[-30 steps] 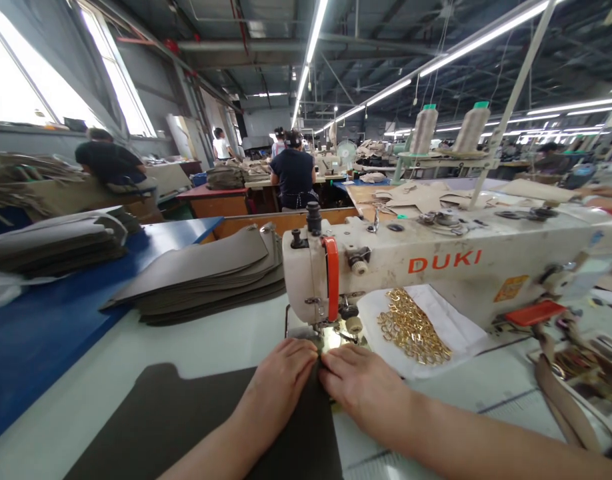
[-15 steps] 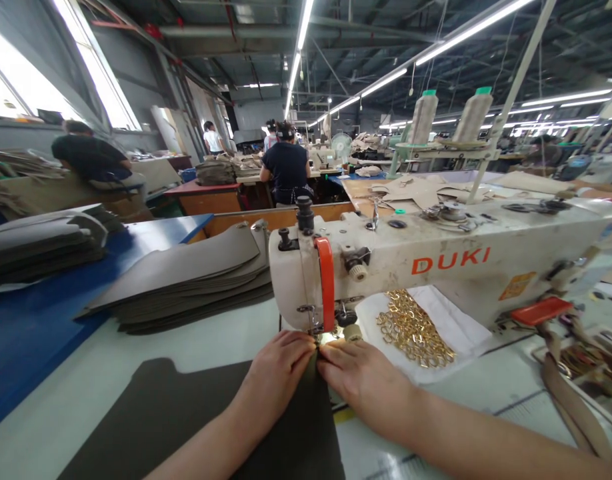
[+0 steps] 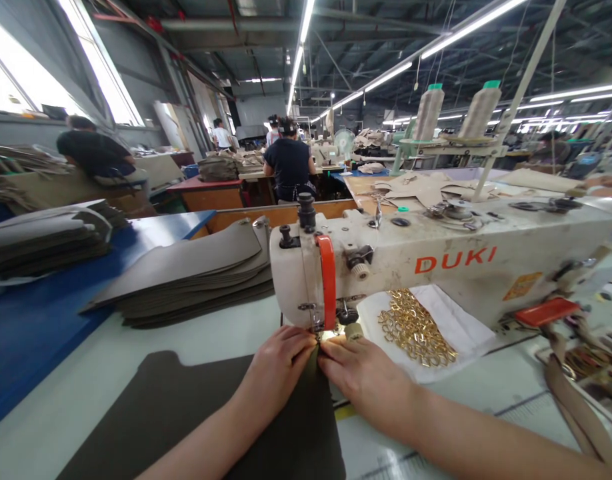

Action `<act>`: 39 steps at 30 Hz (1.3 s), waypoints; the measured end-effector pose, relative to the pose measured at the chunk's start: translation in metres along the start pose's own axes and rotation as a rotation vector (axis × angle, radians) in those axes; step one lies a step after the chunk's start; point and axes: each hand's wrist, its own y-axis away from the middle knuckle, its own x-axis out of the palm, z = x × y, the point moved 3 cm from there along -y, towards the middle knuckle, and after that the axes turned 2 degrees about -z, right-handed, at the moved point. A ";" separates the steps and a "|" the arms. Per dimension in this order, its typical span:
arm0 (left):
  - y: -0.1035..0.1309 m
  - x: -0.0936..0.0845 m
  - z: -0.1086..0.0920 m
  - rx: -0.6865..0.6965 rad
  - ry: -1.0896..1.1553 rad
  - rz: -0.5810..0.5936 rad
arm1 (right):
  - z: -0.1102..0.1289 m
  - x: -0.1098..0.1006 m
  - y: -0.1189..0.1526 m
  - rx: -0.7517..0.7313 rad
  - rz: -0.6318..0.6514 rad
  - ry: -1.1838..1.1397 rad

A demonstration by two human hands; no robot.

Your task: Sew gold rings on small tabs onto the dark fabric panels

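A white sewing machine [image 3: 386, 267] with an orange strip down its head stands in front of me. A large dark grey-green piece of material [image 3: 196, 407] lies flat below its needle area. My left hand [image 3: 281, 360] is closed at the piece's upper edge, just left of the needle, fingers pinched on it. My right hand [image 3: 361, 373] is closed close beside it on the right, fingertips pressed on the same edge under the needle. The fingertips nearly meet, and they hide the exact spot being held. A small lamp glow lights that spot.
Gold metal rings [image 3: 416, 330] lie on a white cloth [image 3: 466, 320] right of the needle. A stack of dark pieces [image 3: 186, 273] sits behind left, beside a blue table [image 3: 36, 340]. Thread cones [image 3: 429, 113] stand behind the machine. A person [image 3: 289, 160] sits farther back.
The camera view has shifted slightly, so the background sits a little farther right. Both hands remain at the needle with the material, with hardly any visible movement.
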 end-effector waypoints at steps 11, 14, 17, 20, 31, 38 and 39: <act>0.005 0.000 0.002 -0.010 0.002 0.050 | 0.000 0.000 0.003 0.020 -0.027 -0.030; 0.009 -0.001 0.002 0.022 -0.020 0.079 | 0.002 -0.003 0.006 0.000 -0.052 -0.035; 0.014 -0.002 0.003 0.038 -0.082 0.098 | 0.004 -0.005 0.006 -0.034 -0.045 -0.034; 0.018 0.001 0.006 0.029 -0.149 0.162 | 0.005 -0.005 0.005 -0.065 -0.023 -0.027; 0.018 0.003 0.006 0.133 -0.208 0.220 | 0.004 -0.007 0.002 -0.076 0.040 -0.012; 0.018 0.003 0.011 0.111 -0.181 0.224 | 0.003 -0.005 -0.001 -0.074 0.044 -0.006; 0.018 0.004 0.012 0.122 -0.187 0.225 | 0.002 -0.005 -0.001 -0.069 0.045 -0.010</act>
